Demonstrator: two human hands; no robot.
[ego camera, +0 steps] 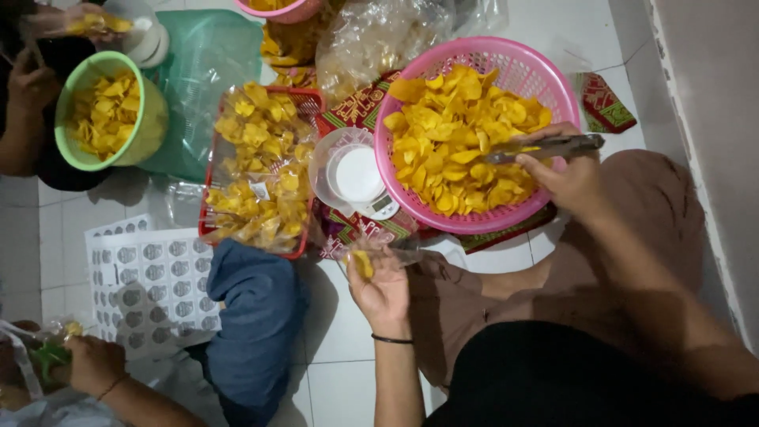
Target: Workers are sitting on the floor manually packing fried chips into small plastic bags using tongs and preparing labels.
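Note:
My right hand (571,179) grips metal tongs (545,147) whose tips lie in the heap of yellow chips (455,134) inside a pink plastic basket (506,59). My left hand (381,286) holds a clear plastic bag (371,251) with a few yellow chips in it, just below a small kitchen scale (357,178) with a clear cup on top. The bag's mouth faces the basket.
A red tray (304,99) of filled chip bags lies left of the scale. A green bowl (150,126) of chips sits far left by another person's hand (30,83). Sheets of round stickers (150,277) and a second person's hand (93,362) are lower left. A wall runs along the right.

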